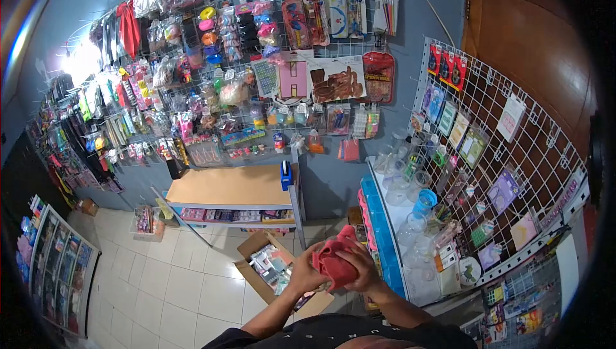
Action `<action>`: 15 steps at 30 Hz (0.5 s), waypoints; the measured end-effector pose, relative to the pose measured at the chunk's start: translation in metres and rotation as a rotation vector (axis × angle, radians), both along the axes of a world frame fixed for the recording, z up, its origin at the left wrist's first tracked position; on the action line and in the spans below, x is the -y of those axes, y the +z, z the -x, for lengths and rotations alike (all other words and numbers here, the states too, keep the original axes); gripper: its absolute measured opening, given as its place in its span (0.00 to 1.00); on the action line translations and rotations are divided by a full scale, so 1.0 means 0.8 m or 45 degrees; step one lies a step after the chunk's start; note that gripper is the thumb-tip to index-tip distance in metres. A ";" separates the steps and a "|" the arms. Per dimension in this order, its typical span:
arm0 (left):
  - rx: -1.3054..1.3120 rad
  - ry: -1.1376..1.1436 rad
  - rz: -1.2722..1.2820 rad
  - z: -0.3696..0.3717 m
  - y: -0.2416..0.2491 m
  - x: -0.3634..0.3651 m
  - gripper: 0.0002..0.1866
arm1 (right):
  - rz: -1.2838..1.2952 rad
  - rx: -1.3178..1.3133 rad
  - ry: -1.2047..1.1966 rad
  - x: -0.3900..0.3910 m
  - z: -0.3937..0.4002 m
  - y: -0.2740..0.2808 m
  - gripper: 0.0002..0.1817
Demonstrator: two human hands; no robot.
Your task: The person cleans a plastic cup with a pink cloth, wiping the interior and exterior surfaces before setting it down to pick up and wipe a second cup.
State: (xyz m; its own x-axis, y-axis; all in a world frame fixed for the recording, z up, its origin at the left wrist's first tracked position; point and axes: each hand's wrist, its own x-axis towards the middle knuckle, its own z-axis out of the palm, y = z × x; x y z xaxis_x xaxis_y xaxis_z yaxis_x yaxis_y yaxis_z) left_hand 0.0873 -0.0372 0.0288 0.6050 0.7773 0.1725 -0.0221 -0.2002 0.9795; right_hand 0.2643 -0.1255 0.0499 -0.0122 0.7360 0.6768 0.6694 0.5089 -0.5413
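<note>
I hold a crumpled red cloth item in front of my chest with both hands. My left hand grips its left side, fingers curled around the fabric. The right side is covered by my right hand, whose fingers press into the cloth. Both hands hover above an open cardboard box on the tiled floor, which holds packaged goods.
A white shelf unit with clear jars and a blue cup stands to my right. Wire grid panels carry hanging packets. A counter with a blue tape dispenser sits ahead, and a display rack at left.
</note>
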 end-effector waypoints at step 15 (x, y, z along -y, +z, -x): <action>-0.045 0.067 -0.084 -0.007 0.033 0.003 0.43 | -0.219 0.108 0.023 0.003 0.001 0.014 0.33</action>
State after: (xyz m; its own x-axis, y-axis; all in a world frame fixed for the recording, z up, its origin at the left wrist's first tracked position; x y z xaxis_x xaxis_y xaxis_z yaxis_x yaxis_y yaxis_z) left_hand 0.0929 -0.0396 0.0553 0.5702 0.7958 0.2037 0.0242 -0.2642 0.9642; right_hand 0.2639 -0.1276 0.0608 -0.0868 0.6088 0.7886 0.6987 0.6014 -0.3874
